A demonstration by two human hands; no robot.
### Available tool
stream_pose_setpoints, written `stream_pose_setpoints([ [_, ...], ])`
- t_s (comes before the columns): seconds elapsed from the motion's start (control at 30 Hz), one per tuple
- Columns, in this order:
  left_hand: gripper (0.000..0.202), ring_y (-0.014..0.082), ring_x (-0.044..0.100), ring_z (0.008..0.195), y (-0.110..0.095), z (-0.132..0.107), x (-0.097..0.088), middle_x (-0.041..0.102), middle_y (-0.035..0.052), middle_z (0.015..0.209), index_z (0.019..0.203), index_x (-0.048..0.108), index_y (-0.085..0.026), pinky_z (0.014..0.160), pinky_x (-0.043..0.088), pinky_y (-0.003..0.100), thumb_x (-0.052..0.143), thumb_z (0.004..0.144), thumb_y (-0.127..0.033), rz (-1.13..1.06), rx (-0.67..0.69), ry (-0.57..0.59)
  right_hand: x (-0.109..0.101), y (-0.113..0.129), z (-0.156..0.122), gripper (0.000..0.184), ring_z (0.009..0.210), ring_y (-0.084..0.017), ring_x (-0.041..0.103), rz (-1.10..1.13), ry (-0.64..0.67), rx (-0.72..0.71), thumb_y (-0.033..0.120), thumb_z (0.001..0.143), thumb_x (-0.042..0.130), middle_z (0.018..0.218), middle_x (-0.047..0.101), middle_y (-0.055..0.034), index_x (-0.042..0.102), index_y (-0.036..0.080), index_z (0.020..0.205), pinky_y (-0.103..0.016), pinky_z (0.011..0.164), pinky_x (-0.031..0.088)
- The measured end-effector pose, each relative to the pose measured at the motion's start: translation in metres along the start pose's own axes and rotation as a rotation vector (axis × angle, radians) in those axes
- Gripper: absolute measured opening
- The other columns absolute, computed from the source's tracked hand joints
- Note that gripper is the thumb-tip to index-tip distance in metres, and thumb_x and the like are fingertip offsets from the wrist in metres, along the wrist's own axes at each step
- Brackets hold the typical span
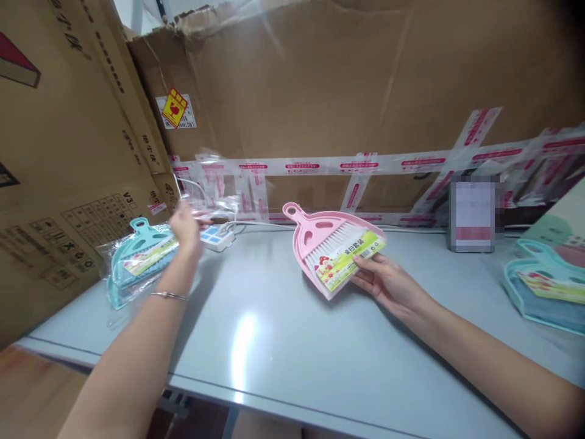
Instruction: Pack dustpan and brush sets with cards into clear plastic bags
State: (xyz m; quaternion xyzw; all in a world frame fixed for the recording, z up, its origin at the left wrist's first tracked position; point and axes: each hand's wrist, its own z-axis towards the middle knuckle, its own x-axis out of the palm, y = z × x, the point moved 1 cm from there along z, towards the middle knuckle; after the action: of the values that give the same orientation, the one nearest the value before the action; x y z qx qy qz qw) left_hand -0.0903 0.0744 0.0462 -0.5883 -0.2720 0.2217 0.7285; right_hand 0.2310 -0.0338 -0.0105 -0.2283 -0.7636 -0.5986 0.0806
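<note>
My right hand grips the lower right edge of a pink dustpan, thumb on the front. A white-bristled brush lies in the pan under a green and yellow printed card. The pan is tilted toward me above the table. On the left, my left hand is blurred by motion, closed on a crumpled clear plastic bag. Below and left of that hand lie turquoise dustpans in clear wrapping, partly hidden by my forearm.
A white power strip with cables lies at the back of the grey table. More turquoise dustpans lie at the right edge. A pixelated upright device stands before a large taped carton. Another carton rises on the left.
</note>
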Motion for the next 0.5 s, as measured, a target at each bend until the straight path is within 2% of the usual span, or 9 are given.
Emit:
stream_pose_setpoints([
  [0.07,0.028,0.0066,0.056,0.058,-0.012,0.025,-0.023,0.055,0.0005,0.073,0.085,0.046,-0.015,0.047,0.037,0.015,0.026,0.095,-0.032,-0.005,-0.061,-0.111,-0.004,0.001,0.005,0.021,0.068,-0.012,0.068,0.030,0.010,0.000,0.005,0.081,0.052,0.082,0.071,-0.0017,0.060,0.019,0.095,-0.021,0.061,0.058],
  [0.1,0.023,0.0083,0.058,0.064,-0.016,0.030,-0.029,0.055,0.0027,0.078,0.089,0.045,-0.015,0.051,0.041,0.017,0.030,0.094,-0.031,-0.005,-0.119,-0.103,-0.005,0.001,0.007,0.022,0.069,-0.013,0.068,0.040,0.019,-0.005,0.005,0.081,0.052,0.083,0.071,-0.0022,0.060,0.019,0.096,-0.022,0.063,0.058],
  [0.17,0.019,0.0129,0.060,0.078,-0.019,0.023,-0.029,0.055,0.0074,0.088,0.095,0.046,-0.015,0.060,0.046,0.021,0.042,0.089,-0.033,-0.005,-0.227,-0.044,-0.006,0.001,0.010,0.024,0.071,-0.014,0.068,0.060,0.035,-0.020,0.005,0.080,0.052,0.086,0.071,-0.0026,0.060,0.019,0.098,-0.023,0.064,0.058],
  [0.23,0.028,0.0172,0.060,0.091,-0.016,-0.003,-0.013,0.054,0.0106,0.099,0.097,0.048,-0.016,0.068,0.049,0.024,0.057,0.081,-0.038,-0.018,-0.278,0.062,-0.007,0.001,0.012,0.025,0.072,-0.014,0.068,0.088,0.043,-0.023,0.005,0.079,0.053,0.086,0.071,-0.0026,0.060,0.019,0.098,-0.023,0.065,0.058],
  [0.33,0.031,0.0181,0.059,0.099,-0.007,-0.058,0.019,0.057,0.0092,0.107,0.094,0.056,-0.019,0.077,0.050,0.027,0.069,0.070,-0.035,-0.070,-0.259,0.355,-0.010,0.001,0.014,0.023,0.074,-0.014,0.068,0.102,0.085,-0.020,0.005,0.077,0.056,0.086,0.071,-0.0036,0.062,0.018,0.095,-0.021,0.067,0.058],
  [0.37,0.031,0.0181,0.059,0.100,-0.004,-0.076,0.029,0.057,0.0092,0.111,0.095,0.057,-0.020,0.078,0.050,0.029,0.069,0.071,-0.034,-0.102,-0.236,0.585,-0.010,0.001,0.013,0.021,0.075,-0.014,0.068,0.080,0.122,-0.012,0.006,0.076,0.057,0.087,0.071,-0.0044,0.062,0.018,0.093,-0.021,0.067,0.057],
  [0.4,0.032,0.0187,0.060,0.097,0.000,-0.091,0.035,0.058,0.0095,0.112,0.097,0.057,-0.021,0.077,0.052,0.031,0.069,0.071,-0.035,-0.130,-0.278,0.794,-0.010,0.001,0.013,0.018,0.075,-0.015,0.068,0.042,0.174,0.010,0.007,0.075,0.058,0.087,0.071,-0.0055,0.063,0.017,0.090,-0.021,0.066,0.057],
  [0.47,0.036,0.0175,0.063,0.089,0.008,-0.112,0.040,0.062,0.0085,0.109,0.102,0.057,-0.022,0.072,0.053,0.031,0.069,0.071,-0.035,-0.185,-0.334,1.074,-0.011,0.000,0.013,0.013,0.075,-0.016,0.068,-0.059,0.286,0.081,0.009,0.072,0.063,0.087,0.070,-0.0082,0.063,0.014,0.084,-0.022,0.065,0.057],
  [0.5,0.039,0.0167,0.063,0.085,0.011,-0.117,0.040,0.063,0.0077,0.106,0.104,0.056,-0.023,0.070,0.054,0.030,0.070,0.070,-0.035,-0.207,-0.353,1.162,-0.012,0.000,0.014,0.013,0.075,-0.016,0.068,-0.115,0.329,0.118,0.010,0.071,0.065,0.087,0.070,-0.0093,0.063,0.013,0.083,-0.023,0.064,0.057],
])
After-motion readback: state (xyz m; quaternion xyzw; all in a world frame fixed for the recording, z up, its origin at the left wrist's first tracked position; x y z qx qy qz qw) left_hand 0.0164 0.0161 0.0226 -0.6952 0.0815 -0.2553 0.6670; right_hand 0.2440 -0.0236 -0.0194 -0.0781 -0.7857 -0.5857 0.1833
